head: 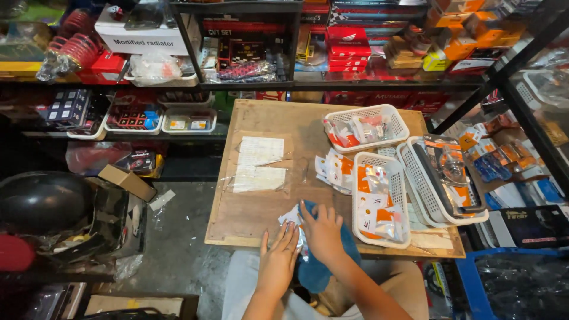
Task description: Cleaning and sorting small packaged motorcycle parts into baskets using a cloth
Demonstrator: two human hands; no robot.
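Nearest, left hand (277, 258) laid flat, fingers spread, pinning a small clear packet (291, 217) at the front edge of the tabletop (255, 207); right hand (322, 231) pressing open-palmed on a blue cloth (314, 269) just beside, apparently to steady it; further right, a white basket (379, 198) packed with orange-and-white sachets, kept within reach; beyond, two clear sleeves of paper (259, 163) lying flat mid-board; farthest, crowded shelves (332, 83) of boxed parts.

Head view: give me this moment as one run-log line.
left hand: flat on clear packet | right hand: pressing blue cloth | place: wooden table front edge | nearby: white basket of packets
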